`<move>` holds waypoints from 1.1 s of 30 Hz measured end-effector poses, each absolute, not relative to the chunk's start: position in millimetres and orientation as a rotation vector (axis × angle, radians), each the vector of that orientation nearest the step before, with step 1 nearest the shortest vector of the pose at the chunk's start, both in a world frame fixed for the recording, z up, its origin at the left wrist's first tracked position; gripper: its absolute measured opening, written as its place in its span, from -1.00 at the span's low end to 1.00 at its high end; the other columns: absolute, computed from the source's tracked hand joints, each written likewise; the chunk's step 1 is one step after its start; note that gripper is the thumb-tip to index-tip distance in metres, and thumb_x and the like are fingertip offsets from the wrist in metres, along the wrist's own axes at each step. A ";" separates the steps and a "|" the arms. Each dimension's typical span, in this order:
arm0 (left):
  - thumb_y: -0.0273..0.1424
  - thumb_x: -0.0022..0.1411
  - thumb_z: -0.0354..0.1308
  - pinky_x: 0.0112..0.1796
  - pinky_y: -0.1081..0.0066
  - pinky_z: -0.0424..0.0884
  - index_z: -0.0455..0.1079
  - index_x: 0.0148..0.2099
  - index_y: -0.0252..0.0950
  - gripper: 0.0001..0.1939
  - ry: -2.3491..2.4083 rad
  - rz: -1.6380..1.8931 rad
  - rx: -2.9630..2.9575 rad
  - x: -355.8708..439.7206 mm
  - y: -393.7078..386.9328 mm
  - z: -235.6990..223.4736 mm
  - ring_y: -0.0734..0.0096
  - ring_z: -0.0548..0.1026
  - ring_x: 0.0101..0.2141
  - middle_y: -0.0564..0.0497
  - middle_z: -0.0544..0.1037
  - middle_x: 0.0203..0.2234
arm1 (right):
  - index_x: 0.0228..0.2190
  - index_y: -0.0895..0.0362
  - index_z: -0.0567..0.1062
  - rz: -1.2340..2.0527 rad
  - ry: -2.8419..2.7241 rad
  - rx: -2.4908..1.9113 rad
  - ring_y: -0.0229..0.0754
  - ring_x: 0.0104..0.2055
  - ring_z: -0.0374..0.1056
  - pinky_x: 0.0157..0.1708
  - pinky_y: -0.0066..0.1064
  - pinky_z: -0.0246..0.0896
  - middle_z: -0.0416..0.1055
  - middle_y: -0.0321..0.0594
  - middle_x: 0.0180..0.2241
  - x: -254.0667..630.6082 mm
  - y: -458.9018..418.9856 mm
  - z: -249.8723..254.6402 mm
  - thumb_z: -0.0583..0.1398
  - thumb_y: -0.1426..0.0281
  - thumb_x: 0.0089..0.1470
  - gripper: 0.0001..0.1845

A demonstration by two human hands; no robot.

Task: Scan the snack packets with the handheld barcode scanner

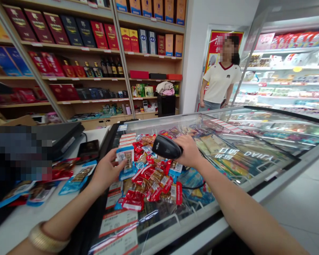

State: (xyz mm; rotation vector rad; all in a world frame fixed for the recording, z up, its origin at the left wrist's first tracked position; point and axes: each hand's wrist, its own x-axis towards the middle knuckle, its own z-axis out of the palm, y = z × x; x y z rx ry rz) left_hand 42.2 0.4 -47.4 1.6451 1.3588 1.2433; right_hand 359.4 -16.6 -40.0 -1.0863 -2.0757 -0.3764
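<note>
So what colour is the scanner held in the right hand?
The scanner is black, as the head view shows.

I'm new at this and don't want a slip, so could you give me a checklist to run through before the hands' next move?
1. Blue packet held in the left hand: ok.
2. Scanner gripped in the right hand: ok.
3. Scanner head turned toward the blue packet: ok, it seems to face that way.
4. Barcode on the blue packet readable: cannot tell, the print is too small.
5. Red packets laid out singly: not ok, they overlap in a pile on the freezer glass.
6. Scanner cable free along its whole length: cannot tell, part is hidden.
</note>
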 end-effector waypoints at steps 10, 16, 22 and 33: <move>-0.07 -0.16 0.33 -0.12 0.17 0.50 0.39 -0.06 -0.28 -0.37 1.508 1.181 1.888 53.6 6.2 -35.4 0.07 0.60 -0.18 -0.13 0.64 -0.21 | -0.27 0.10 0.57 -0.228 -2.172 -1.110 -0.06 -0.24 0.36 -0.20 -0.24 0.02 0.56 -0.15 -0.35 347.2 -26.9 -25.6 0.31 0.18 -0.10 -0.65; -0.12 -0.07 0.23 -0.22 0.31 0.45 0.47 -0.16 -0.23 -0.57 1.694 1.088 2.067 78.4 4.2 -18.6 0.18 0.58 -0.31 -0.03 0.66 -0.32 | -0.27 0.08 0.58 -0.203 -2.175 -1.213 -0.04 -0.22 0.39 -0.21 -0.26 0.04 0.58 -0.16 -0.33 352.8 -24.0 -14.7 0.34 0.19 -0.13 -0.65; -0.08 -0.04 0.20 -0.34 0.37 0.38 0.51 -0.15 -0.27 -0.54 1.804 1.114 2.088 94.9 6.0 -21.1 0.24 0.53 -0.41 -0.01 0.62 -0.44 | -0.26 0.07 0.58 -0.189 -2.193 -1.190 -0.03 -0.19 0.42 -0.22 -0.30 0.04 0.60 -0.20 -0.29 368.4 -13.4 8.7 0.34 0.14 -0.07 -0.65; -0.14 0.01 0.14 -0.37 0.39 0.37 0.54 -0.15 -0.23 -0.59 1.903 1.094 2.095 141.7 -0.8 -10.7 0.26 0.50 -0.44 0.04 0.60 -0.46 | -0.38 0.11 0.56 -0.156 -2.182 -1.212 -0.05 -0.23 0.43 -0.24 -0.32 0.10 0.57 -0.18 -0.38 423.5 -14.3 -12.2 0.34 0.19 -0.08 -0.74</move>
